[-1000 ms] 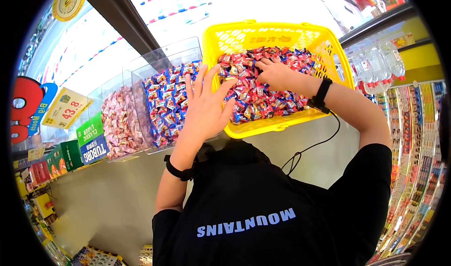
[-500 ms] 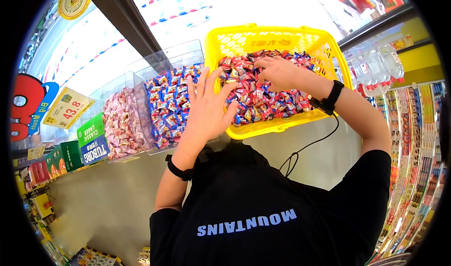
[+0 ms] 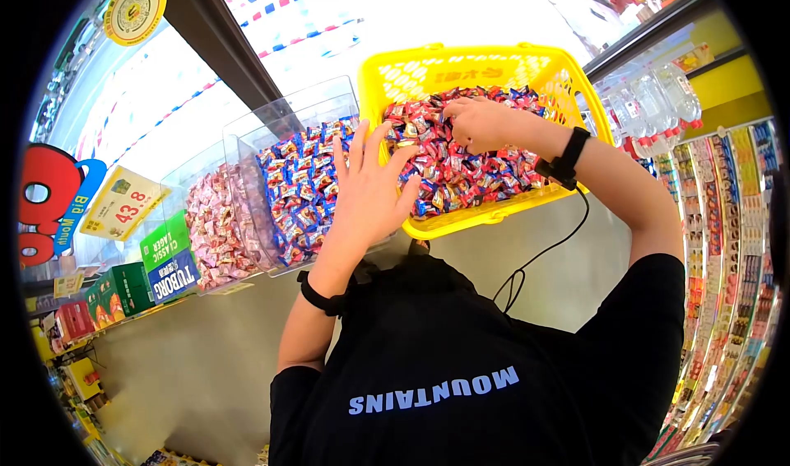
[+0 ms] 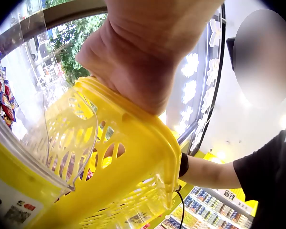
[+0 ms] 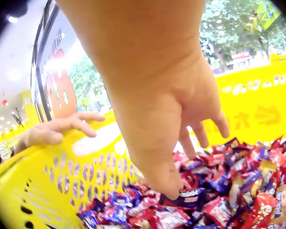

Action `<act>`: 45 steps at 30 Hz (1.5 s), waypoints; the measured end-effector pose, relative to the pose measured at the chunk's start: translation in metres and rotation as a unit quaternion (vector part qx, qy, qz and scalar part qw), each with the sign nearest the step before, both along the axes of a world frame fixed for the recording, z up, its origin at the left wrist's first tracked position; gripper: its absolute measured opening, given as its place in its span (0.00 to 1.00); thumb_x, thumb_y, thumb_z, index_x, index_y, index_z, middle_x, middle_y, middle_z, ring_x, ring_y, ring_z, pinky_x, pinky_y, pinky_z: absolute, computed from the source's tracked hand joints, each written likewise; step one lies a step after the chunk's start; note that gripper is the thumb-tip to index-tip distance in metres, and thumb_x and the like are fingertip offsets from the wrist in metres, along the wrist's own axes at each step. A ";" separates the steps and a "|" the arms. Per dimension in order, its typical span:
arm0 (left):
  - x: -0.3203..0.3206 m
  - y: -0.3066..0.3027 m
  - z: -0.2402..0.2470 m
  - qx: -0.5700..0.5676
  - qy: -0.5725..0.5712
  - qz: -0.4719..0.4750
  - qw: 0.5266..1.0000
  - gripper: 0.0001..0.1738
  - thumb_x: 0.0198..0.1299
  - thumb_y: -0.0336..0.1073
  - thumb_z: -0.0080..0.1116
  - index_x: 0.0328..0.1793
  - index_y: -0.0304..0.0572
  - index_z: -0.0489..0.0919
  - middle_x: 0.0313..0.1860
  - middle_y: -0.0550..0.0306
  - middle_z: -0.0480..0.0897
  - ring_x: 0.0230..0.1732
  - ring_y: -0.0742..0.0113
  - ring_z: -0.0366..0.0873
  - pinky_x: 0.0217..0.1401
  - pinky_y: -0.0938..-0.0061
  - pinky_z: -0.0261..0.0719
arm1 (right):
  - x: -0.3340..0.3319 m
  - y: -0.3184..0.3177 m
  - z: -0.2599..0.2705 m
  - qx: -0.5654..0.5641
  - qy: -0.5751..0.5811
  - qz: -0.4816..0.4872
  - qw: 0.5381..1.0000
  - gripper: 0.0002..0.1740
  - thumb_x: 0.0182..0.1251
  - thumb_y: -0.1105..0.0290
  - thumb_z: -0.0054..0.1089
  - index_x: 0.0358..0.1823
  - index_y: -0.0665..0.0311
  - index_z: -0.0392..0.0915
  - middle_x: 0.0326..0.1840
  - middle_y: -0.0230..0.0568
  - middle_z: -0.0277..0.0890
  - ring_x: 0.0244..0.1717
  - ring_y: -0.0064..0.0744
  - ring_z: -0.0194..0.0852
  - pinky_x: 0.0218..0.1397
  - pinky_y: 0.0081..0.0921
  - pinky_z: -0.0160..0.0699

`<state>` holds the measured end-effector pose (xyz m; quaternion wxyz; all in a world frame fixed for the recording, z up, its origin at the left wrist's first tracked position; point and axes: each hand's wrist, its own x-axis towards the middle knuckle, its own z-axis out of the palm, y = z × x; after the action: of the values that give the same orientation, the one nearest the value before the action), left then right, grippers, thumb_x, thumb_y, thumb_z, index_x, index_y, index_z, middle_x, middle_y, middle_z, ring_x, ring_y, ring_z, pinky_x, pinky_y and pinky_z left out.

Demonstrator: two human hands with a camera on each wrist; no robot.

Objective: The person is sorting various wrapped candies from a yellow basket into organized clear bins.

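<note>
Yellow plastic shopping basket, lattice-walled, heaped with red and blue wrapped candies; just beside clear bin of like candies. Left hand flat on near wall, fingers spread wide. Right hand inside, fingers loose, tips on heap, gripping nothing. Right wrist view only: left fingertips above rim. Left wrist view only: palm on rim, bin wall overlapping basket's side.

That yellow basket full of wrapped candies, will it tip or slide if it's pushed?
Probably heavy: the yellow basket is heaped with candies. Its perforated plastic wall likely flexes a little. The left hand braces its side, so sliding seems unlikely.
</note>
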<state>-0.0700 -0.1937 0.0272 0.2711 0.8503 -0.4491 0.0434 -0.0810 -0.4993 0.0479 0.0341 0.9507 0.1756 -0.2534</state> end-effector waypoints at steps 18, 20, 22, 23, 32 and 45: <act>-0.001 0.052 0.039 -0.072 0.069 -0.194 0.976 0.19 0.60 0.50 0.82 0.54 0.57 0.89 0.77 0.57 0.78 0.87 0.40 0.63 0.93 0.30 0.48 | -0.116 0.106 0.036 0.370 -0.441 0.080 0.814 0.09 0.58 0.69 0.79 0.41 0.51 0.94 0.77 0.39 0.82 0.83 0.51 0.72 0.84 0.58 0.71; -0.004 0.052 0.043 -0.074 0.046 -0.177 0.980 0.20 0.59 0.49 0.83 0.54 0.55 0.89 0.75 0.56 0.80 0.86 0.38 0.64 0.93 0.29 0.46 | -0.121 0.114 0.036 0.309 -0.478 0.060 0.820 0.11 0.61 0.67 0.79 0.45 0.48 0.93 0.77 0.40 0.82 0.81 0.48 0.74 0.83 0.59 0.73; -0.008 0.051 0.044 -0.072 0.041 -0.164 0.983 0.19 0.59 0.47 0.83 0.52 0.53 0.89 0.73 0.56 0.81 0.85 0.40 0.66 0.93 0.29 0.47 | -0.123 0.122 0.032 0.264 -0.515 0.069 0.813 0.10 0.62 0.67 0.78 0.45 0.48 0.92 0.77 0.40 0.82 0.81 0.48 0.75 0.83 0.60 0.74; -0.010 0.050 0.042 -0.068 0.042 -0.160 0.984 0.19 0.59 0.47 0.82 0.52 0.53 0.90 0.73 0.56 0.81 0.85 0.41 0.66 0.93 0.29 0.47 | -0.123 0.127 0.027 0.275 -0.533 0.073 0.797 0.10 0.63 0.66 0.78 0.45 0.50 0.92 0.77 0.39 0.82 0.81 0.47 0.75 0.83 0.61 0.74; -0.018 0.062 0.038 -0.060 0.056 -0.122 0.989 0.18 0.59 0.49 0.82 0.50 0.53 0.91 0.72 0.57 0.82 0.84 0.44 0.69 0.92 0.30 0.51 | -0.119 0.134 0.018 0.255 -0.529 0.071 0.806 0.11 0.60 0.66 0.78 0.45 0.56 0.92 0.76 0.34 0.83 0.80 0.45 0.77 0.83 0.61 0.72; 0.110 0.063 0.011 0.129 -0.085 0.022 0.988 0.14 0.61 0.53 0.81 0.48 0.61 0.96 0.78 0.56 0.81 0.88 0.45 0.64 0.93 0.27 0.41 | -0.101 0.146 0.014 0.268 -0.491 -0.068 0.826 0.24 0.63 0.74 0.74 0.63 0.58 0.88 0.74 0.54 0.77 0.78 0.56 0.75 0.84 0.62 0.69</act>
<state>0.0403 -0.1307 0.0384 0.1192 0.8808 -0.4538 0.0637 -0.1823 -0.3534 0.0623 -0.1572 0.9310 0.1318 0.3020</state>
